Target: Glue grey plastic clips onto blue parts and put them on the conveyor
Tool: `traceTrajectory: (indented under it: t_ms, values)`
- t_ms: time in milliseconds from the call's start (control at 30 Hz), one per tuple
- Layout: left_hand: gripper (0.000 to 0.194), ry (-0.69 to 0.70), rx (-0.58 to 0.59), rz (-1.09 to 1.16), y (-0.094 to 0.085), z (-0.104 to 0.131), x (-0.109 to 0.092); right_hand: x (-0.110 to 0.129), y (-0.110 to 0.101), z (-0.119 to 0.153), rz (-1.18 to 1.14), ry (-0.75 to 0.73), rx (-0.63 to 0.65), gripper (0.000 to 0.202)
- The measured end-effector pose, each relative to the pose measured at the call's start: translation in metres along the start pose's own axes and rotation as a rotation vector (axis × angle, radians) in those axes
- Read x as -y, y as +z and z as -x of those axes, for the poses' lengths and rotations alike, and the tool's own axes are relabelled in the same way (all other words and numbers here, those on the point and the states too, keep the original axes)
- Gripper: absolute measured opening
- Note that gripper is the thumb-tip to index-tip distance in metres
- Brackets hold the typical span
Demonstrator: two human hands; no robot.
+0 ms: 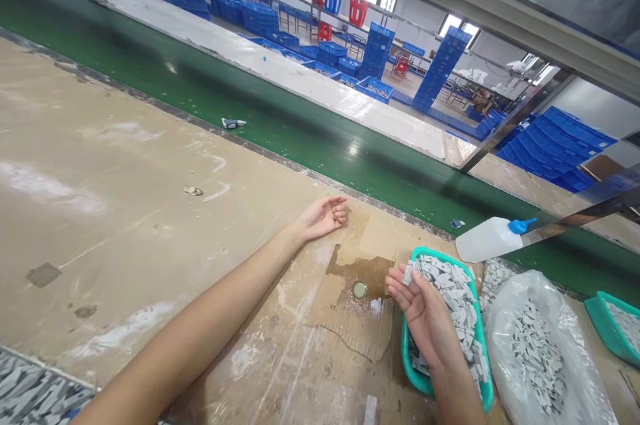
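Note:
My right hand (pixel 423 315) is closed, pinching a small grey-white plastic piece (pixel 410 272) between thumb and fingers over the near-left rim of a green basket (pixel 407 361). Many similar light grey pieces (pixel 453 285) fill that basket. Palm turned up, my left hand (pixel 324 218) rests by the belt's edge with its fingers loosely curled, and no object shows in it. Between the hands lies a torn piece of cardboard (pixel 325 318), wet and brown in its upper part. A small round metal cap (pixel 360 289) sits on it.
A green conveyor belt (pixel 300 135) crosses beyond the tan tabletop (pixel 125 211), carrying a dark-and-white part (pixel 233 123). Right of the basket are a white squeeze bottle (pixel 485 240) with blue nozzle, a clear bag of pieces (pixel 540 351) and another green basket (pixel 607 325).

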State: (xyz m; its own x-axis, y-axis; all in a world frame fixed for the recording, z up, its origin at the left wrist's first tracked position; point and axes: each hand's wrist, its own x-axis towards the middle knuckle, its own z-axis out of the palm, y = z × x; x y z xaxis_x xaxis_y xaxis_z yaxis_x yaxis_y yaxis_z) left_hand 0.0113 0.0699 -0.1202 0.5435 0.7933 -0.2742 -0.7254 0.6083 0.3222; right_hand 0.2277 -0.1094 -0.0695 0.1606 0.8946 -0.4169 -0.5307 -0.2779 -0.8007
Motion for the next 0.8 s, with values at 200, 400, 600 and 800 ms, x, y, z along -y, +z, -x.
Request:
traceTrajectory:
  t_ms: [200,400,600,800]
  values:
    - [0.022,-0.012,0.06,0.058,-0.002,0.003,-0.003,0.001,0.001,0.0,0.009,0.0,0.031,0.038]
    - [0.03,-0.042,0.147,0.166,-0.001,0.009,-0.007,0.001,-0.001,0.001,0.027,-0.001,0.049,0.039]
    - [0.03,-0.065,0.254,0.081,0.005,0.021,-0.003,0.0,-0.001,0.001,0.033,0.01,0.046,0.04]
    - [0.045,-0.086,0.31,-0.069,0.009,0.03,0.0,0.001,-0.003,-0.001,0.042,0.029,0.04,0.04]
